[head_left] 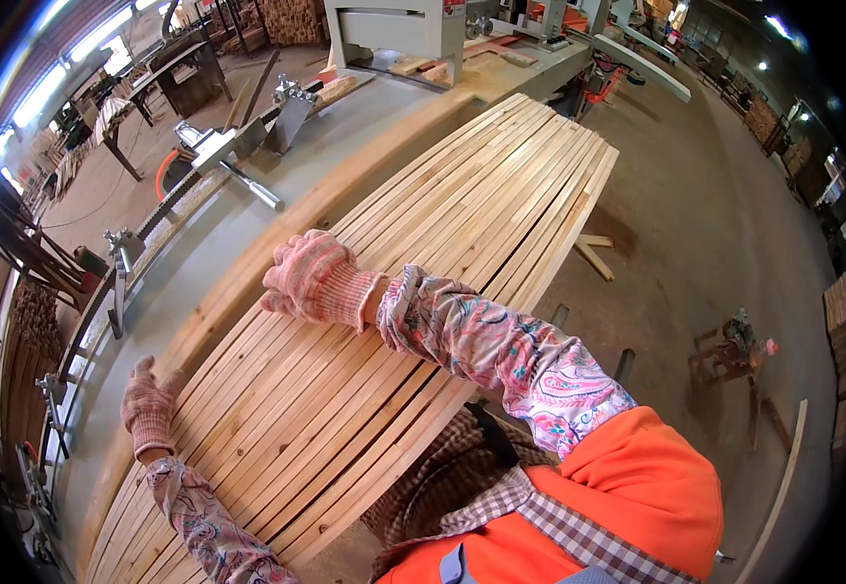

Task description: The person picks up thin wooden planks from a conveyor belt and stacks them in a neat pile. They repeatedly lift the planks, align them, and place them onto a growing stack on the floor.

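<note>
Long pale wooden strips (pixel 462 209) lie side by side in a wide layer in front of me, running from near left to far right. My right hand (pixel 316 279), in a pink knit glove, is closed at the far long edge of the layer, its fingers curled around a strip there. Farther left, my gloved left hand (pixel 150 397) rests at the same edge, beside a thick wooden beam (pixel 204 316). Its fingers are stretched out and a little apart. Patterned sleeve covers reach over both forearms. The undersides of both hands are hidden.
Past the beam runs a grey machine table (pixel 291 175) with metal clamps (pixel 238 156) along a curved-looking rail. A grey machine housing (pixel 398 34) stands at the far end. Loose wood pieces (pixel 594 255) lie on the floor at right, near a small wooden stand (pixel 734 355).
</note>
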`<action>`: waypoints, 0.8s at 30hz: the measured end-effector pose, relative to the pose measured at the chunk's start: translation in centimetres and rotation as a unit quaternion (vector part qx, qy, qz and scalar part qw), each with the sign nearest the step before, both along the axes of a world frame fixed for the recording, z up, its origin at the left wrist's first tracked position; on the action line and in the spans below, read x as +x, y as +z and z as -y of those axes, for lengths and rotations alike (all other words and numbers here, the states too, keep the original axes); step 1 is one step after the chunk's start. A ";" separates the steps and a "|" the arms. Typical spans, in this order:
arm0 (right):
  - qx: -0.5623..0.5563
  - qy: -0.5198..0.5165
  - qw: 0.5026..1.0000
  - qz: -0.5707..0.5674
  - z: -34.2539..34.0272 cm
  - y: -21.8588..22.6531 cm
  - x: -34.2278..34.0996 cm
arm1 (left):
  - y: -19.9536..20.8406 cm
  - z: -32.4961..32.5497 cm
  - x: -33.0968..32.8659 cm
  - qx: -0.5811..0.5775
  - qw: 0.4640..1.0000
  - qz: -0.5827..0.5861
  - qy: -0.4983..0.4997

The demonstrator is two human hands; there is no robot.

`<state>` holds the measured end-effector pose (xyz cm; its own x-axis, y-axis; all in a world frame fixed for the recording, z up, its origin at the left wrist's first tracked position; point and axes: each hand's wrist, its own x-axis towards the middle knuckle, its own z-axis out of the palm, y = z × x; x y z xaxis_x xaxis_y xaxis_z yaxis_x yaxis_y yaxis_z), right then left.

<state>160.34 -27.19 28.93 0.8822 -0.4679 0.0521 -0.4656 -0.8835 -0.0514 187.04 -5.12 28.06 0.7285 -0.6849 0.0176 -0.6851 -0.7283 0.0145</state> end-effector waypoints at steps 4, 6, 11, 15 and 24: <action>0.041 0.001 0.999 -0.012 -0.5 0.5 0.7 | -5.7 -3.1 6.4 -0.026 0.999 0.041 -0.016; 0.048 -0.004 0.999 -0.012 -0.3 0.4 0.6 | -6.0 -3.8 8.1 0.054 0.986 0.044 -0.149; 0.021 -0.003 1.000 -0.008 -0.3 0.3 0.2 | -4.8 -2.7 6.4 0.142 0.972 0.087 -0.163; 0.004 0.021 0.999 0.036 -0.2 -0.4 0.0 | -5.6 -3.1 7.0 0.102 0.984 0.056 -0.134; -0.060 0.052 0.984 0.161 0.4 -2.2 -0.3 | -2.0 -1.0 2.3 -0.018 0.997 0.036 0.073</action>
